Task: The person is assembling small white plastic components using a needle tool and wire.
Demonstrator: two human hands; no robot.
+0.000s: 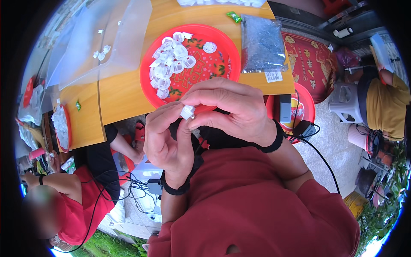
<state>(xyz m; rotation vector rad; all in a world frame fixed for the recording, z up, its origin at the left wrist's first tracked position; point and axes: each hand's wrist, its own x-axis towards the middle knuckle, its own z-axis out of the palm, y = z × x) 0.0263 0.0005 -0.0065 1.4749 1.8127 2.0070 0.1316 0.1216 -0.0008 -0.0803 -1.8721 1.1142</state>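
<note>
Between my two hands is a small white plastic piece (187, 112), held just in front of the red tray's near edge. My left hand (165, 143) is closed, thumb and fingertips pinching the piece from the left. From the right, my right hand (235, 107) is closed around it too, its index finger and thumb meeting at the piece. A tiny metallic tip shows at its lower right; its kind is too small to make out. Beyond my hands, a round red tray (227, 64) with printed flowers bears a pile of round white plastic parts (169, 62), one of them lying apart.
On the wooden table (124, 98) lie a clear bag of dark small parts (262, 45), a green wrapper (234, 16) and a translucent plastic sheet (124, 47). A red stool (306, 96) with a power bank and cables stands right. A seated co-worker (87, 201) is at left.
</note>
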